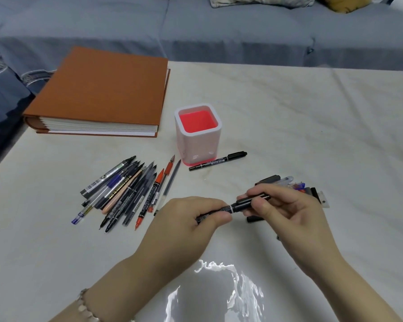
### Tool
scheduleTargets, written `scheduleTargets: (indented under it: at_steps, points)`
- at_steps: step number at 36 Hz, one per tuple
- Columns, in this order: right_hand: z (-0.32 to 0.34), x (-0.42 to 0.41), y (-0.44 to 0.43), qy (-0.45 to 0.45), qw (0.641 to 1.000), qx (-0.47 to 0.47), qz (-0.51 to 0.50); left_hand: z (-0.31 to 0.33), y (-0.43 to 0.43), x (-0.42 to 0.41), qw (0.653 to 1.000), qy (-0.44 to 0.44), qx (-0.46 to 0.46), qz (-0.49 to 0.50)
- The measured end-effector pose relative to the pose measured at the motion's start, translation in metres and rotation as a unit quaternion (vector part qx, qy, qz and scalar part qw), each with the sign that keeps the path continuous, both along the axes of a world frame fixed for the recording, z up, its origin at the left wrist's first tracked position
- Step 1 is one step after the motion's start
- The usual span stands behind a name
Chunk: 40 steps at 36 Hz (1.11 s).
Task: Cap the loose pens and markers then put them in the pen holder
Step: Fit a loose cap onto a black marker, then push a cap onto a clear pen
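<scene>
Capping: left hand (191,219) grips marker (221,211), right hand (286,210) pinches cap (249,202) on; next, holder (198,133) at 12 o'clock

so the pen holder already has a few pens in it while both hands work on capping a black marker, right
Not quite. The head view shows the pen holder with no pens in it; only its red interior is visible. The rest holds: the left hand and the right hand are both on a black marker.
</scene>
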State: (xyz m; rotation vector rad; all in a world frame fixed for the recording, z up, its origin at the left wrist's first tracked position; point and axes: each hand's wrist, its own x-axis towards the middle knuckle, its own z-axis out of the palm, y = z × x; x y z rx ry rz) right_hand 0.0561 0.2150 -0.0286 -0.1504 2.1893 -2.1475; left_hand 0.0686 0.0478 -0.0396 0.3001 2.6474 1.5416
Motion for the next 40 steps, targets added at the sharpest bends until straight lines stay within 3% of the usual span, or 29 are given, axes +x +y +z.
scheduleTargets:
  at_steps: [5, 8, 10, 12, 14, 17, 19, 22, 25, 32, 40]
  points:
    - [0.0, -0.001, 0.002, 0.025, 1.0, -0.008, 0.016, 0.007, -0.001, -0.003, 0.985, -0.127, 0.117, 0.004]
    - [-0.004, -0.001, 0.004, 0.032, 0.999, -0.006, 0.042, 0.007, -0.005, -0.005, 0.938, -0.287, 0.192, -0.004]
    - [-0.007, -0.002, 0.005, 0.015, 0.998, 0.002, 0.063, 0.005, -0.008, -0.004, 0.917, -0.347, 0.196, -0.018]
    - [-0.013, -0.004, 0.005, -0.022, 0.993, 0.064, 0.095, -0.004, -0.011, -0.004, 0.938, -0.322, 0.127, -0.012]
    - [-0.022, -0.006, 0.004, -0.02, 0.962, 0.218, 0.16, -0.011, -0.014, -0.003, 0.964, -0.265, 0.013, -0.02]
    - [-0.032, -0.013, 0.001, 0.021, 0.906, 0.359, 0.223, -0.021, -0.023, -0.002, 0.974, -0.214, -0.067, -0.015]
    - [-0.036, -0.024, 0.002, 0.076, 0.891, 0.404, 0.19, -0.026, -0.032, -0.004, 0.98, -0.148, -0.129, 0.017]
    - [-0.041, -0.046, 0.008, 0.138, 0.885, 0.437, 0.078, -0.034, -0.052, -0.008, 0.973, -0.066, -0.194, 0.107]
    - [-0.047, -0.067, 0.009, 0.141, 0.88, 0.452, 0.023, -0.042, -0.069, -0.01, 0.958, -0.031, -0.238, 0.156]
    - [-0.067, -0.087, 0.007, 0.129, 0.844, 0.52, 0.019, -0.048, -0.063, -0.025, 0.936, -0.018, -0.323, 0.137]
    - [-0.061, -0.043, 0.031, 0.111, 0.865, 0.486, 0.053, -0.05, -0.043, -0.056, 0.888, -0.033, -0.451, 0.09]
